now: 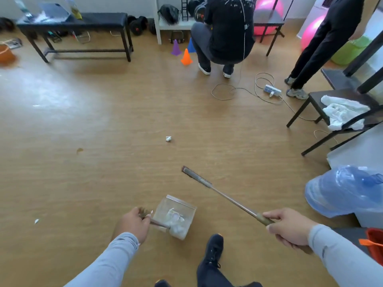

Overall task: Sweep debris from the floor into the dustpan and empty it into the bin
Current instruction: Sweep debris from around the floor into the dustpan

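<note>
My left hand (134, 224) grips the handle of a metal dustpan (176, 206) low in the middle of the view. Several crumpled white paper pieces (176, 221) lie inside the pan. My right hand (290, 228) holds the end of a long metal broom handle (223, 196). Its narrow head (187, 170) points away over the wooden floor. A crumpled white paper ball (168, 138) lies on the floor beyond the broom head. A small white scrap (36, 221) lies on the floor at the left.
My dark shoe (213, 251) stands below the dustpan. A blue water jug (344, 189) lies at the right, beside a black chair with white cloth (342, 112). A crouching person (223, 34), a standing person (323, 42), cones (186, 57), a cable (238, 91) and a black bench (83, 23) are ahead.
</note>
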Demonstrator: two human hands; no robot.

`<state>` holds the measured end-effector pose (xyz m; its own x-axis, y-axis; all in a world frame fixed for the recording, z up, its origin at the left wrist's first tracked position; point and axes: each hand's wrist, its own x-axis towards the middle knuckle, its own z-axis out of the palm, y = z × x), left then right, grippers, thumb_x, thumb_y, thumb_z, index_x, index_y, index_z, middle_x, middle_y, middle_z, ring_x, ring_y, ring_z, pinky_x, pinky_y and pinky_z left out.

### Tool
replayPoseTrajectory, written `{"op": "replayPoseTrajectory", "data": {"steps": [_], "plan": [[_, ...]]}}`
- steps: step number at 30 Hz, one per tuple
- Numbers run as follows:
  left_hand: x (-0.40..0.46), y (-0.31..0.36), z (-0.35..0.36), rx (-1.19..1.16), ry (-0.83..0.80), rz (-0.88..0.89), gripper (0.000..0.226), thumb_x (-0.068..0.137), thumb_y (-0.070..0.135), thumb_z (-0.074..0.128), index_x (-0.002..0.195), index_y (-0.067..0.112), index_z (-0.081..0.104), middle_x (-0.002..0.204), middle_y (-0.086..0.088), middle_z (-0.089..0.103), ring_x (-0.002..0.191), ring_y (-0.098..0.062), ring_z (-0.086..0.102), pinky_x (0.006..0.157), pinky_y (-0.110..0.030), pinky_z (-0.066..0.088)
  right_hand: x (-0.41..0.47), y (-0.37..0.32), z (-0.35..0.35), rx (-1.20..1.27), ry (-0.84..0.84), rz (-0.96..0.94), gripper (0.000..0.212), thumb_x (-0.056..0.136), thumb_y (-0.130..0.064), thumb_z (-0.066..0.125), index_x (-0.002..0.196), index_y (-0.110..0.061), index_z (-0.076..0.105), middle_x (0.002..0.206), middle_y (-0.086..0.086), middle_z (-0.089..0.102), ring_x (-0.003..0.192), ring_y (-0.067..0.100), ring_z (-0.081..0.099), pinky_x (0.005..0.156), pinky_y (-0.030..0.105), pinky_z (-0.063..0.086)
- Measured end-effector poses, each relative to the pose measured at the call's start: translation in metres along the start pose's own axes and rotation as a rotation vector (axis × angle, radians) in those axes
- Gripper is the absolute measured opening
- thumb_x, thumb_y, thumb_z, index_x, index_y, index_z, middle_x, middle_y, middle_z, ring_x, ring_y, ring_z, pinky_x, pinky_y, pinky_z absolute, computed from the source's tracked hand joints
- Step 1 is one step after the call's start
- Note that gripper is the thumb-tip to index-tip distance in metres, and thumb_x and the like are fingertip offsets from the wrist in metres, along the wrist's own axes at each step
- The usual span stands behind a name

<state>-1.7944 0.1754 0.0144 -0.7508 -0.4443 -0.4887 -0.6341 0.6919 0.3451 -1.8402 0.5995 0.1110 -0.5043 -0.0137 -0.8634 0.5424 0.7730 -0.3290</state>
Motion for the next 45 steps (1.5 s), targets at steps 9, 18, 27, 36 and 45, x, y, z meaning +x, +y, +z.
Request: {"op": "replayPoseTrajectory", "data": {"steps": [9, 18, 27, 36, 45], "plan": [[0.056, 0.075, -0.056, -0.009, 0.194, 0.015, 0.014, 0.089, 0.046, 0.063, 0.089, 0.033, 0.057, 0.076, 0.005, 0.062, 0.074, -0.025, 0.055, 0.069, -0.030, 0.043, 0.073, -0.052, -0.039, 0.305, 0.082, -0.030, 0.045, 0.091, -0.010, 0.057, 0.133, -0.027, 0.058, 0.055, 0.007, 0.056, 0.040, 0.017, 0.045, 0.040, 0.020, 0.037], [0.173, 0.102, -0.095, -0.075, 0.262, -0.015, 0.017, 0.087, 0.048, 0.065, 0.085, 0.035, 0.054, 0.068, 0.011, 0.051, 0.073, -0.025, 0.052, 0.069, -0.031, 0.042, 0.132, -0.138, -0.087, 0.314, 0.101, 0.011, 0.037, 0.088, -0.011, 0.055, 0.120, -0.030, 0.059, 0.056, 0.008, 0.057, 0.041, 0.018, 0.044, 0.042, 0.019, 0.035], [0.340, 0.120, -0.125, -0.080, 0.153, -0.016, 0.010, 0.087, 0.044, 0.064, 0.087, 0.034, 0.060, 0.073, 0.013, 0.059, 0.071, -0.019, 0.058, 0.066, -0.030, 0.046, 0.231, -0.320, -0.120, 0.238, 0.114, 0.084, 0.026, 0.086, -0.008, 0.052, 0.094, -0.029, 0.066, 0.053, 0.006, 0.055, 0.040, 0.018, 0.044, 0.043, 0.021, 0.033], [0.485, 0.151, -0.129, 0.018, 0.014, -0.048, 0.023, 0.090, 0.042, 0.058, 0.108, 0.029, 0.063, 0.094, 0.002, 0.069, 0.080, -0.024, 0.060, 0.068, -0.029, 0.047, 0.397, -0.504, -0.094, -0.063, 0.095, 0.135, 0.033, 0.092, -0.008, 0.046, 0.113, -0.028, 0.061, 0.073, 0.011, 0.060, 0.058, 0.025, 0.051, 0.051, 0.026, 0.041], [0.499, 0.169, -0.138, 0.055, -0.035, -0.056, 0.017, 0.094, 0.039, 0.053, 0.103, 0.026, 0.059, 0.092, 0.001, 0.068, 0.073, -0.025, 0.057, 0.063, -0.031, 0.047, 0.348, -0.523, -0.129, -0.392, -0.127, 0.146, 0.046, 0.083, -0.018, 0.053, 0.120, -0.045, 0.062, 0.065, 0.003, 0.062, 0.049, 0.022, 0.050, 0.045, 0.023, 0.042]]}}
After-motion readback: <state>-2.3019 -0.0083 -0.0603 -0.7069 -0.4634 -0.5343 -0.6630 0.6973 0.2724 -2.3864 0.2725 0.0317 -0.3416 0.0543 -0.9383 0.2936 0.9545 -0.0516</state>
